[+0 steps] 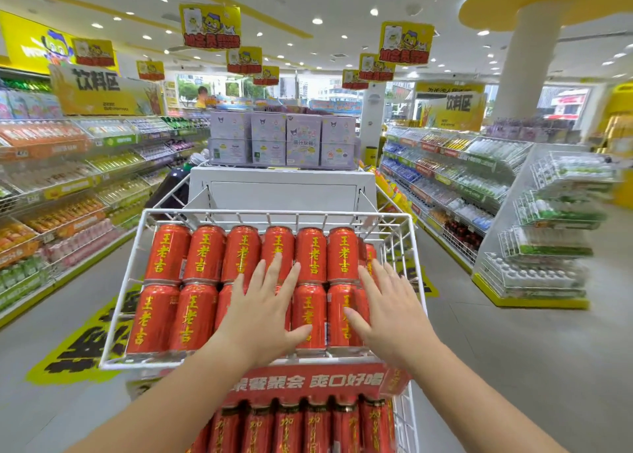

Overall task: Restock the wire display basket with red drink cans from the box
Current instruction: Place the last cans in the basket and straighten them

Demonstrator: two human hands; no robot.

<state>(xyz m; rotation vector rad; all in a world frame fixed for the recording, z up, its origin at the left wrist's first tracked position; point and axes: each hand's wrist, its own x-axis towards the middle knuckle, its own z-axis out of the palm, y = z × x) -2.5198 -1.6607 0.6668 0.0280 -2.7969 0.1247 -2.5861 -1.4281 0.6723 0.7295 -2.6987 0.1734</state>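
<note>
A white wire display basket (144, 213) stands tilted toward me, filled with red drink cans (202, 257) lying in two rows, yellow lettering up. My left hand (265, 310) rests flat with fingers spread on the cans near the middle. My right hand (385, 310) lies flat with fingers spread on the cans at the basket's right side. Neither hand holds a can. Below the basket, more red cans (291, 428) stand under a red banner (308, 382). No box of cans is recognisable.
A white stand (284, 192) behind the basket carries purple cartons (284, 141). Drink shelves line the left aisle (61, 192) and the right aisle (455, 178). A wire rack of bottles (548, 230) stands at the right. Grey floor runs on both sides.
</note>
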